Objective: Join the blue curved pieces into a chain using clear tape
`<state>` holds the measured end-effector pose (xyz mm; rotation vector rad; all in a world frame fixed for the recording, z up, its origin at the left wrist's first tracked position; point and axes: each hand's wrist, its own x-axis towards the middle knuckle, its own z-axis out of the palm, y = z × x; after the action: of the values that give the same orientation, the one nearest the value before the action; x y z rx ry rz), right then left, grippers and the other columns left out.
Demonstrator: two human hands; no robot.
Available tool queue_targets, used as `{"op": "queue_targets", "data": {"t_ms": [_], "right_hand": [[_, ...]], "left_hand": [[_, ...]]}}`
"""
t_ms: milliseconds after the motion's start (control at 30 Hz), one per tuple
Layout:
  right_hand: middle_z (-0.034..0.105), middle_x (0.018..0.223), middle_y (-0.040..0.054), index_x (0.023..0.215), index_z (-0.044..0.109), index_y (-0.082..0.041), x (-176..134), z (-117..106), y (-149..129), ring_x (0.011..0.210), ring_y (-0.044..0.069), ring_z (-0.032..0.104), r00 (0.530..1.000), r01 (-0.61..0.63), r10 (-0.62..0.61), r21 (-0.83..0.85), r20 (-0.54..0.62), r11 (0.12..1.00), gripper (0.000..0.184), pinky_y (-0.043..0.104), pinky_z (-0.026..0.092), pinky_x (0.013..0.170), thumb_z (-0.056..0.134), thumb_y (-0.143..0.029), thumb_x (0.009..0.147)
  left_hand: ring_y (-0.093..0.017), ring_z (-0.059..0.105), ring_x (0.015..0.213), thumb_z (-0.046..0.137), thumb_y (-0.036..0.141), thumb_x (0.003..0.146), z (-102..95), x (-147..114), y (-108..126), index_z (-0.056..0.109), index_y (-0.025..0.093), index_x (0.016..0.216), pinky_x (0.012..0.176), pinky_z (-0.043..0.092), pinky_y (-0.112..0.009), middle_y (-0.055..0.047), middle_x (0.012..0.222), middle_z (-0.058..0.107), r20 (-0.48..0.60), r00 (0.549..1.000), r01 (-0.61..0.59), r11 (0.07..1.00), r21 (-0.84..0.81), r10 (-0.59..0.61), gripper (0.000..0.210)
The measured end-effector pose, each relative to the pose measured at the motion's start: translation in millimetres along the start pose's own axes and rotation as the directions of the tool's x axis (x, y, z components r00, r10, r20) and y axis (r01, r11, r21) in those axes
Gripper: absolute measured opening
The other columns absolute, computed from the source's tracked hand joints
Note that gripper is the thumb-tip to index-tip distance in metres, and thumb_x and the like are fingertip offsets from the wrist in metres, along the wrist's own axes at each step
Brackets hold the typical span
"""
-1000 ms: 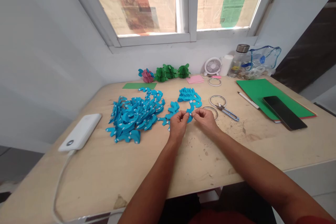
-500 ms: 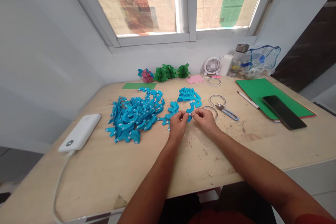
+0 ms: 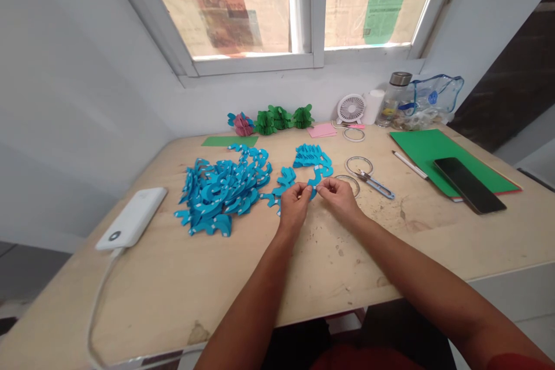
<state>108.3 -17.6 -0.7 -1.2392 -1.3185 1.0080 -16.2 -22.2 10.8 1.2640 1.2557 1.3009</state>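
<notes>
My left hand (image 3: 295,207) pinches a curved blue paper piece (image 3: 315,176) by its near end, fingers closed. Close beside it, my right hand (image 3: 339,198) is also closed, thumb and fingertips pinched at the same piece's edge, by a small white patch. That piece runs away from me towards a folded blue paper stack (image 3: 310,156). Left of my left hand lie a few loose blue cut-outs (image 3: 284,179). Farther left spreads a large heap of wavy blue paper cut-outs (image 3: 221,188) with small white patches.
Right of my hands lie tape rolls (image 3: 359,165) and blue thread snips (image 3: 376,185). A pen (image 3: 410,165), green sheets (image 3: 437,153) and a phone (image 3: 470,185) are farther right. A white power bank (image 3: 132,219) sits left; folded green paper shapes (image 3: 280,118) and a small fan (image 3: 351,108) stand behind.
</notes>
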Motion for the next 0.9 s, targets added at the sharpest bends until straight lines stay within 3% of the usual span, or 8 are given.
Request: {"op": "queue_targets", "data": {"t_ms": [433, 900], "right_hand": [[0.056, 0.056, -0.0008, 0.063, 0.059, -0.017, 1.1, -0.2, 2.2, 0.051, 0.010, 0.046, 0.999, 0.055, -0.055, -0.083, 0.003, 0.995, 0.017, 0.022, 0.036, 0.047, 0.059, -0.032, 0.069], [0.059, 0.061, -0.0002, 0.063, 0.060, -0.018, -1.4, -1.8, -2.4, 0.056, 0.012, 0.050, 0.996, 0.090, -0.093, -0.209, -0.006, 0.974, 0.013, 0.024, 0.038, 0.054, 0.057, -0.029, 0.069]], "left_hand": [[-0.011, 0.048, 0.058, 0.057, 0.027, 0.066, 0.4, 0.8, -0.8, 0.061, 0.015, 0.059, 0.055, 0.037, -0.022, 0.002, 0.057, 0.056, -0.014, 1.000, 0.018, 1.000, -0.014, -0.018, 0.015], [-0.013, 0.052, 0.061, 0.057, 0.025, 0.065, -0.4, 0.3, 1.0, 0.063, 0.014, 0.060, 0.059, 0.038, -0.023, 0.000, 0.060, 0.061, -0.013, 1.000, 0.027, 1.000, -0.002, -0.027, 0.013]]}}
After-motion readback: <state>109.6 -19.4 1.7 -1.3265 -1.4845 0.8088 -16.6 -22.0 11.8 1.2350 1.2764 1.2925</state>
